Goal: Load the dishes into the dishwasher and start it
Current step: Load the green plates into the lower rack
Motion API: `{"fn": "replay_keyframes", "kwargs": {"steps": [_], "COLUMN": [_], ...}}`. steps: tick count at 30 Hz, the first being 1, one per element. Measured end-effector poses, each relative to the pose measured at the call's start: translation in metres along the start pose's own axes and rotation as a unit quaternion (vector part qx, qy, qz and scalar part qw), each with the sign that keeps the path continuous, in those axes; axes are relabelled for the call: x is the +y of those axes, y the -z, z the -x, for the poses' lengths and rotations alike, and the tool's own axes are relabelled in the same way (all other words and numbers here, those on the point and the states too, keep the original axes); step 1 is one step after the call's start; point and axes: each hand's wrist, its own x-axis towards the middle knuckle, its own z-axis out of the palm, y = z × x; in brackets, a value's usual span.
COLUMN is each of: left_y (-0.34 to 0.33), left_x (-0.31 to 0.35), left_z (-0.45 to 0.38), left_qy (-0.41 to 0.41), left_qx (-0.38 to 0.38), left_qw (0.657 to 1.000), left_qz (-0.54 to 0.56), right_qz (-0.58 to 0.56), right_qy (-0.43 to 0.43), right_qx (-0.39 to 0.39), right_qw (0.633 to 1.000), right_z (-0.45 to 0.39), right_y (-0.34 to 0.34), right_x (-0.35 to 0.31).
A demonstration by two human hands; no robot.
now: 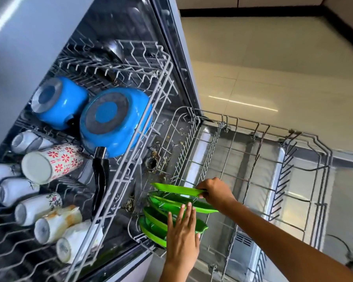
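Upper rack holds mugs and 2 blue pans. Left hand, fingers straight, steadies the green plates at the lower rack left end; right hand pinches the top plate. Plate-loading step; next, seat it between tines.

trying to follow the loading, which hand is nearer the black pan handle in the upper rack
Left. The left hand lies flat on the green plates in the lower rack, just right of the black pan handle. The right hand pinches the top plate, farther right.
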Motion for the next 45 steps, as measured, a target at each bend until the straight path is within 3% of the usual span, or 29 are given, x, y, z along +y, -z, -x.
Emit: {"fn": "replay_keyframes", "kwargs": {"steps": [10, 19, 26, 31, 37, 40, 43, 45], "left_y": [-0.008, -0.007, -0.007, -0.007, -0.011, -0.012, -0.011, -0.007], "left_x": [-0.002, -0.004, -0.004, -0.004, -0.006, -0.006, -0.006, -0.005], "left_z": [0.001, 0.004, 0.004, 0.005, 0.005, 0.006, 0.005, 0.004], "left_qy": [-0.002, 0.000, -0.001, -0.002, -0.010, -0.011, -0.014, -0.010], "left_qx": [-0.016, -0.018, -0.026, -0.016, -0.008, 0.000, 0.014, 0.033], "left_qw": [0.999, 0.999, 0.999, 0.999, 1.000, 1.000, 1.000, 0.999], "left_qz": [0.033, 0.043, 0.041, 0.041, 0.022, 0.015, 0.013, 0.011], "right_qz": [0.035, -0.016, -0.056, 0.015, 0.028, 0.032, -0.030, -0.103], "right_qy": [0.008, 0.091, 0.053, 0.013, 0.013, -0.029, -0.062, -0.084], "right_qx": [-0.003, 0.149, 0.095, 0.063, 0.094, 0.026, -0.011, 0.015], "right_qw": [0.999, 0.985, 0.992, 0.998, 0.995, 0.999, 0.998, 0.991], "right_z": [0.000, 0.027, 0.022, 0.019, 0.017, 0.010, 0.013, 0.025], "right_y": [-0.012, -0.015, -0.003, -0.028, -0.042, -0.042, -0.033, -0.022], "right_x": [0.015, 0.001, -0.005, 0.007, 0.008, 0.012, 0.010, 0.005]}}
